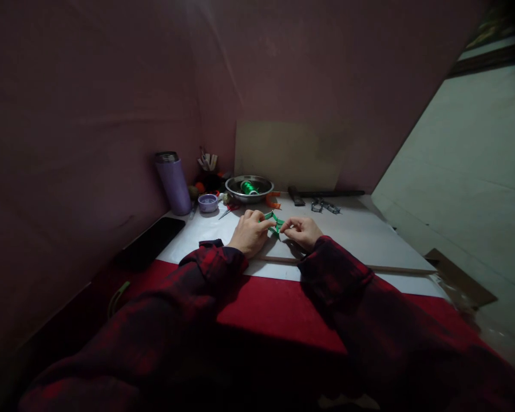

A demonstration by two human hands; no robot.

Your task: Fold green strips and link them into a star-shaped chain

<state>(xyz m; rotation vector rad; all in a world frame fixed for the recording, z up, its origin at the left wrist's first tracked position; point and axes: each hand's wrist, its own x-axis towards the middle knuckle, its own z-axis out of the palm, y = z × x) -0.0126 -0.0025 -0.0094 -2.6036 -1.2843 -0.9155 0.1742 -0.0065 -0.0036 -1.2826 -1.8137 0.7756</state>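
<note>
My left hand (252, 232) rests on the white board, its fingers closed on a small green angular frame (278, 226) that looks wrapped in thread. My right hand (301, 232) is at the frame's right side, with thumb and forefinger pinched together close to it. What the pinch holds is too small to make out. Part of the frame is hidden behind the left fingers. Beyond the hands, a spool of shiny green thread (249, 187) lies in a metal bowl (230, 191). Small scissors (228, 211) lie left of the frame.
A hammer (297, 197) and dark wire frames (326, 206) lie at the back right. An orange piece (273, 200) is beside the bowl. On the left stand a purple tumbler (174, 186) and a small lilac tub (208, 203); a flat black slab (152, 243) lies nearer me.
</note>
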